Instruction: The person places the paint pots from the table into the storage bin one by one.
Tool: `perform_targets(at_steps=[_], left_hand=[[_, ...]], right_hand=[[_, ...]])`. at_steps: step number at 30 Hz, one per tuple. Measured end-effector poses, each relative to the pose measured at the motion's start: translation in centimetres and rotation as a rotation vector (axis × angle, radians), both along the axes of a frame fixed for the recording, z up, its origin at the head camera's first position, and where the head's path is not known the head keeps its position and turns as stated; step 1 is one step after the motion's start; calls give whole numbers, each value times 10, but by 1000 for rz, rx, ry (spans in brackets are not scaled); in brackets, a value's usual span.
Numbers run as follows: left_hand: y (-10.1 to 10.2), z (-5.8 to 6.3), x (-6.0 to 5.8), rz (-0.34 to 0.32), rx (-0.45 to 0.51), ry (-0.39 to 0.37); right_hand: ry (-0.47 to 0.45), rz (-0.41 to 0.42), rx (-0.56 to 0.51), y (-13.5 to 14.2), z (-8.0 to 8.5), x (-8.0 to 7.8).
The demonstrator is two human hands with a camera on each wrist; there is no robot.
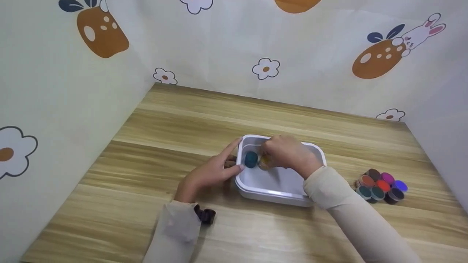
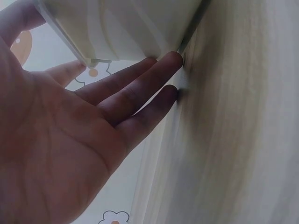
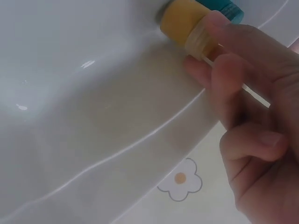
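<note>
A white plastic box [image 1: 278, 199] stands on the wooden table. My right hand [image 1: 287, 151] reaches down into it and pinches a small yellow paint jar [image 3: 184, 21] with a clear lid by its lid end, near the box's inner wall. Just beside it, a teal paint jar [image 1: 251, 159] sits in the left end of the box. My left hand [image 1: 208, 171] lies along the box's left side, thumb and index fingertips at the rim. In the left wrist view its other fingers [image 2: 135, 91] extend loosely below the box's outer wall.
To the right of the box stands a cluster of several small paint jars [image 1: 382, 186] in red, orange, purple, blue and dark colours. A dark strap piece [image 1: 205, 215] is at the left cuff. Patterned walls [image 1: 226, 44] enclose the table [image 1: 128, 204] at back and sides.
</note>
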State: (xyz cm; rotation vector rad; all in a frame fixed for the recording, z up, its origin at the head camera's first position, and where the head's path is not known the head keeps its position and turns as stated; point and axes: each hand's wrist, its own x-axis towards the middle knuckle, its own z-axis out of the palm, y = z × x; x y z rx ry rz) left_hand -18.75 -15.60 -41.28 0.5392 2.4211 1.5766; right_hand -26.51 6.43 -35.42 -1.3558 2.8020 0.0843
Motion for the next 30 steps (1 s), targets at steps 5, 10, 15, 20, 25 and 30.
perform_targets(at_steps=[5, 10, 15, 20, 25, 30], left_hand=[[1, 0, -2, -25, 18, 16], [1, 1, -1, -2, -4, 6], [-1, 0, 0, 21, -12, -4], [-1, -1, 0, 24, -25, 0], [-2, -2, -1, 32, -45, -10], [-1, -2, -2, 15, -32, -8]], right_hand=[[-29, -21, -14, 2, 0, -1], [-106, -64, -5, 3, 6, 1], [-208, -115, -29, 10, 20, 2], [-265, -129, -133, 33, 43, 3], [-242, -160, -289, 69, 62, 7], [-161, -253, -437, 120, 67, 17]])
